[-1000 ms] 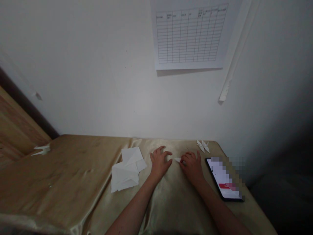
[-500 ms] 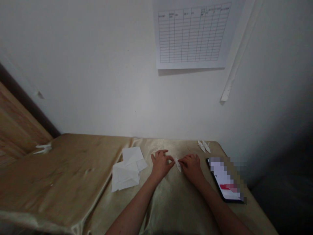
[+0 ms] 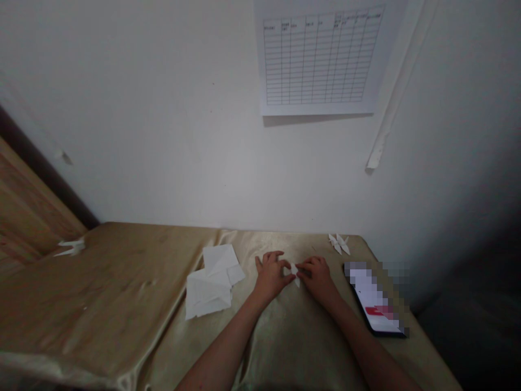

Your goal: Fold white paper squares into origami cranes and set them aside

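Between my two hands is a small piece of folded white paper (image 3: 297,281), slim and pointed at its near end. My left hand (image 3: 272,274) grips its left side with thumb and forefinger, the other fingers raised and spread. From the right, my right hand (image 3: 319,276) pinches it, with the remaining fingers curled. My fingertips hide part of the paper, so its full shape does not show. Beyond my right hand lie two small folded white paper figures (image 3: 338,244) with pointed ends, side by side near the table's back edge.
Several white paper sheets (image 3: 209,290) overlap left of my left hand. A phone (image 3: 376,304), partly blurred out, lies at the right. Another white paper shape (image 3: 72,247) rests far left on the gold tablecloth (image 3: 122,293). A printed grid sheet (image 3: 317,65) hangs on the wall.
My left hand has shifted slightly right, its thumb now lower on the folded paper. More of the paper is covered by my fingers. The other things stay put.
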Demonstrator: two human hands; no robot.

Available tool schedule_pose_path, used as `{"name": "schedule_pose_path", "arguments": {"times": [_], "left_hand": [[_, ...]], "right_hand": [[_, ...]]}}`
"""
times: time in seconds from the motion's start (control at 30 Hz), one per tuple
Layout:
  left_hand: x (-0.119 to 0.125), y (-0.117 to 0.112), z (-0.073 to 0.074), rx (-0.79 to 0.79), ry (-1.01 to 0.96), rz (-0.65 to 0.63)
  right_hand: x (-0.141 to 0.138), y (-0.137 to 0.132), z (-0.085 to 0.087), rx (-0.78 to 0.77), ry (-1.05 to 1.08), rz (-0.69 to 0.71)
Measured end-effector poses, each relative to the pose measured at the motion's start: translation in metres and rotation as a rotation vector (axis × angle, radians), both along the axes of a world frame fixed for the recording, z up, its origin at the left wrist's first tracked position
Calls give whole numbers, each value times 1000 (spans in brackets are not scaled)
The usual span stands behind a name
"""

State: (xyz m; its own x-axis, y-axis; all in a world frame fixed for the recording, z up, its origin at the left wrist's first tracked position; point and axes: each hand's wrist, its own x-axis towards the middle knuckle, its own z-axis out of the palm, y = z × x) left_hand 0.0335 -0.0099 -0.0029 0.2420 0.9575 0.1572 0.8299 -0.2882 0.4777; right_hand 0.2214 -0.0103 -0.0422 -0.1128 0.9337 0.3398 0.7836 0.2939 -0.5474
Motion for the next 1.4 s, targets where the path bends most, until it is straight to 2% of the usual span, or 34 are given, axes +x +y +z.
{"name": "schedule_pose_path", "arguments": {"times": [0.27,0.6,0.93,1.27,1.4], "left_hand": [[4,1,3,-26,-38,-4],[6,5,-2,-69,-97,-6],[5,5,-1,-57,-112,-16],[-1,5,0,23,-46,-62],[-2,4,1,9,-81,-82]], "right_hand": [[-1,2,1,-22,122,-12],[-1,3,-1,-10,87,-30],[6,6,7,-16,144,70],[6,9,5,-6,271,147],[6,7,5,-18,270,148]]}}
